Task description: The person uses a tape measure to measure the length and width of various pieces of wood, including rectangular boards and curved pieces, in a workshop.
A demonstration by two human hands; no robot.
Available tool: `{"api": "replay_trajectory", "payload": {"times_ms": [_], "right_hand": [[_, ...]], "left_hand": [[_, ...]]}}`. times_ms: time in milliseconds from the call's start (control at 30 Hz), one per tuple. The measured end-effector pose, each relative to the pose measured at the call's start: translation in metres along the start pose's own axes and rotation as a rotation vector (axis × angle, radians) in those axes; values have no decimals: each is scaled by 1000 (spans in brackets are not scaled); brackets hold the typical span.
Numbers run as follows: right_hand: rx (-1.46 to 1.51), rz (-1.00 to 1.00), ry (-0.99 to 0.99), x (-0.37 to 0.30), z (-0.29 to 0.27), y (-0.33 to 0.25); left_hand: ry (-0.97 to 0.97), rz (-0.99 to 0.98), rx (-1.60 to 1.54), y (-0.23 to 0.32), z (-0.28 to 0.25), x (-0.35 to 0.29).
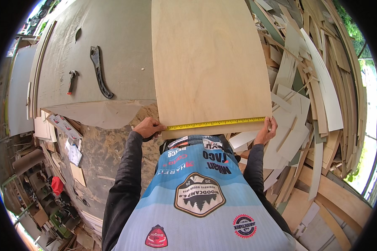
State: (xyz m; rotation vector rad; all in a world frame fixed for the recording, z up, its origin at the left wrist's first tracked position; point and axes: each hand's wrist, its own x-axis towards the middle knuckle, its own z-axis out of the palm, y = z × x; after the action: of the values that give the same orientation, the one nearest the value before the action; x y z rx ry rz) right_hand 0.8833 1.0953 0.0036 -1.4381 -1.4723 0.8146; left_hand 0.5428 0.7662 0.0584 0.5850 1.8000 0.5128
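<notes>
A pale plywood board lies in front of me, its near end close to my body. Across it, just inside the near edge, runs a stretched yellow tape measure. My left hand is closed on the tape at the board's left edge; a dark shape shows under those fingers, perhaps the case. At the right edge my right hand pinches the other end of the tape between thumb and fingers. The blade lies nearly straight and level between both hands.
On the grey worktop to the left lie a long black curved tool, a small hammer and a dark toothed piece. Wood offcuts pile up on the right. A red item sits among clutter at lower left.
</notes>
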Motion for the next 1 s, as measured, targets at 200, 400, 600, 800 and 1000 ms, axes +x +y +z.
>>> {"api": "replay_trajectory", "payload": {"times_ms": [200,400,600,800,1000], "right_hand": [[17,10,6,0,1,1],[-8,-7,23,1,1,3],[22,-6,16,-1,2,1],[33,9,19,-1,2,2],[29,-16,10,1,1,4]], "left_hand": [[0,1,14,1,0,0],[-15,5,8,1,-1,0],[-18,-31,7,2,-1,-1],[-19,-43,4,6,-1,-2],[17,-36,-6,6,2,-2]]}}
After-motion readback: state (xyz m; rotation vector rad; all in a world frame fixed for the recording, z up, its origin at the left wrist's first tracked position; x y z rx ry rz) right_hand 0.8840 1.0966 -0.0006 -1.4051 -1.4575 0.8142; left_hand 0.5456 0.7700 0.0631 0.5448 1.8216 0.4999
